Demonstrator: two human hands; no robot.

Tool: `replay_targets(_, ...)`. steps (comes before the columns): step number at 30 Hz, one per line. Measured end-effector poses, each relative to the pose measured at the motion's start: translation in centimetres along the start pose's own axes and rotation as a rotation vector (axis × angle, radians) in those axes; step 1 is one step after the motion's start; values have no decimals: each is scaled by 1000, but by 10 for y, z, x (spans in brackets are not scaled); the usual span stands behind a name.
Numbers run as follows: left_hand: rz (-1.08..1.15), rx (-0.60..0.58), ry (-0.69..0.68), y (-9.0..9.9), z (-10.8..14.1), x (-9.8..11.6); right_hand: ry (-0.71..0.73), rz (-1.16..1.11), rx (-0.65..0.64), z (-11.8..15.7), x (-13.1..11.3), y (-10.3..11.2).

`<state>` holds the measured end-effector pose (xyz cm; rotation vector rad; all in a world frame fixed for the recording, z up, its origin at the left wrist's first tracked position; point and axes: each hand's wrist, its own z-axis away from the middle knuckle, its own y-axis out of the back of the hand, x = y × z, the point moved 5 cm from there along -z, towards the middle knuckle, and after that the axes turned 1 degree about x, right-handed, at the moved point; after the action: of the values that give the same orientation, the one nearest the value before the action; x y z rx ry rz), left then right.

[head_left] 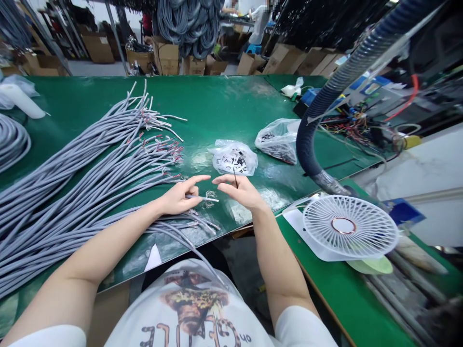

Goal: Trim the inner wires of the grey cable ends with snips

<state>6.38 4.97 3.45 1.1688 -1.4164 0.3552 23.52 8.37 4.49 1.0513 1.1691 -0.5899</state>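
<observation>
Left of the fingers, grey cables [83,154] lie across the bench [217,103]. The left hand [179,197] pinches one frayed-ended cable [211,199], index finger extended. The right hand's [243,192] fingers hold a thin dark rod [235,174]; just beyond sits a plastic bag [252,159].

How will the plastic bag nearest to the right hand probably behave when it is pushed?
The plastic bag is probably floppy, since its sides look thin and crumpled. It may be light for its size, as the pieces inside look small. Its top seems open, so a sharp push could spill some.
</observation>
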Motion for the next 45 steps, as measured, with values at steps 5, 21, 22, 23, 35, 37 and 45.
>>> replay_targets(5, 55, -8, 29, 2, 1, -2, -46, 150, -275, 0, -15, -22)
replay_targets(21, 230, -143, 113, 4, 1, 1, 24, -35, -591, -11, -10, -37)
replay_targets(22, 265, -142, 127, 5, 1, 1, 30, -51, -584, -11, -9, -38)
replay_targets(23, 295, -136, 142, 6, 1, 1, 36, -66, -573, -11, -8, -38)
replay_targets(35, 376, -104, 184, 6, 1, -2, 29, -52, -517, -15, -15, -32)
replay_targets(37, 388, -100, 179, 6, 1, -2, 62, -41, -584, -15, -20, -41)
replay_targets(45, 540, 153, 96, 23, -2, -14, -13, -685, -284, -20, -9, -74)
